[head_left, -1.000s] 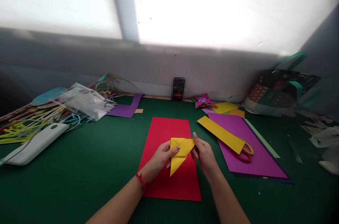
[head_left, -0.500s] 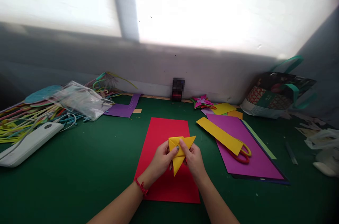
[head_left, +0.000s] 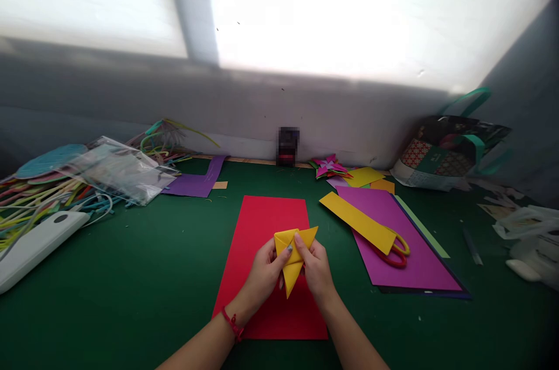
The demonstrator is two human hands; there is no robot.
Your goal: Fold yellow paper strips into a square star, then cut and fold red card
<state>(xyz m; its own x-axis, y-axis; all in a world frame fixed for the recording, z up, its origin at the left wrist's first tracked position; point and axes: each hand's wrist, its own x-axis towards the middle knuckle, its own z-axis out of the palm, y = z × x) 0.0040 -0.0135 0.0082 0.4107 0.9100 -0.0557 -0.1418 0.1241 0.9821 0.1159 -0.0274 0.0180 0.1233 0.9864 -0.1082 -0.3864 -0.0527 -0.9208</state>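
A folded yellow paper [head_left: 292, 272] with pointed corners is held between both hands above a red sheet of paper [head_left: 257, 242]. My left hand [head_left: 267, 265] grips its left side, thumb pressed on the front face. My right hand [head_left: 318, 270] pinches it from the right, its thumb tip close to the left thumb near the upper folds. One point sticks out to the upper right and another hangs downward. The fingers behind the paper are mostly hidden. A red bracelet [head_left: 233, 324] circles the left wrist.
On the right, a yellow strip [head_left: 358, 221] covers part of some scissors [head_left: 398, 256] on purple paper [head_left: 414, 253]. Folded paper stars [head_left: 327, 166] lie behind. A white device [head_left: 43, 245], plastic sleeve [head_left: 126, 169] and pipe cleaners fill the left. A bag [head_left: 432, 154] stands back right.
The view has shifted slightly, so the surroundings appear a little further left. Both hands keep their hold on the folded yellow paper, with hardly any change in its shape.
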